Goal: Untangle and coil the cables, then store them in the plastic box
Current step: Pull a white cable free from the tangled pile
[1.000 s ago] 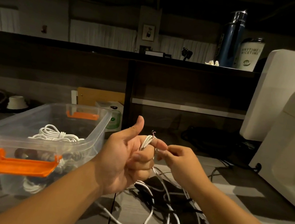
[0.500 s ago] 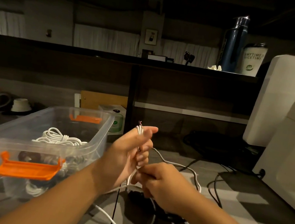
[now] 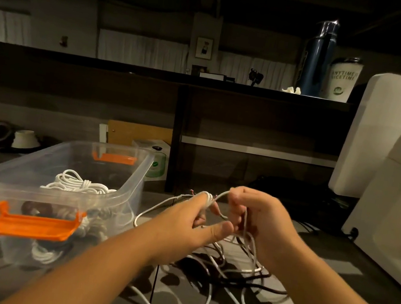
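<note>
The left hand (image 3: 188,225) has white cable (image 3: 206,197) looped round its fingers, the right hand (image 3: 260,224) pinches it close beside, loose cable trails down onto the surface (image 3: 325,257), and the plastic box (image 3: 136,186) sits just left.

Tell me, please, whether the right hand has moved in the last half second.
Yes. The right hand has risen and shifted right, away from the plastic box.
</note>
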### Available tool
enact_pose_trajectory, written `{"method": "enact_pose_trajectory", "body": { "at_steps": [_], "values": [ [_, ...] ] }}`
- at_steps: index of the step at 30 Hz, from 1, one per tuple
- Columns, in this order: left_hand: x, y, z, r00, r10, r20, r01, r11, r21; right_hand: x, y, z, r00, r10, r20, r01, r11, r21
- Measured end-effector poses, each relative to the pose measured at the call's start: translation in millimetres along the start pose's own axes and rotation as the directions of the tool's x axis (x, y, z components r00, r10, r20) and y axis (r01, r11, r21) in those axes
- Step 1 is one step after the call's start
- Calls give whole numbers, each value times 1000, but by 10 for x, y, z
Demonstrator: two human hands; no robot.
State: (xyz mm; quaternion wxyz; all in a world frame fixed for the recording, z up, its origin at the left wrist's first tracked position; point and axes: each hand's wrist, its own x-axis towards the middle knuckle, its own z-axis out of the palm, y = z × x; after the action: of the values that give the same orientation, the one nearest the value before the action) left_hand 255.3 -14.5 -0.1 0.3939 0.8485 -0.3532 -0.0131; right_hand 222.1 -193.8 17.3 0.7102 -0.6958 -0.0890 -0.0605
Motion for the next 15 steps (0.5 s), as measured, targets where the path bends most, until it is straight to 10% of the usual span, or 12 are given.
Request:
{"method": "enact_pose_trajectory", "body": {
  "at_steps": [4, 15],
  "values": [
    [-27, 80, -19, 994, 73, 84, -43, 949, -313, 22, -29, -71, 994, -46, -94, 54, 995, 88],
    [-50, 171, -101, 972, 232, 37, -80, 474, -877, 27, 278, 204, 997, -49, 54, 67, 909, -412]
  ]
}}
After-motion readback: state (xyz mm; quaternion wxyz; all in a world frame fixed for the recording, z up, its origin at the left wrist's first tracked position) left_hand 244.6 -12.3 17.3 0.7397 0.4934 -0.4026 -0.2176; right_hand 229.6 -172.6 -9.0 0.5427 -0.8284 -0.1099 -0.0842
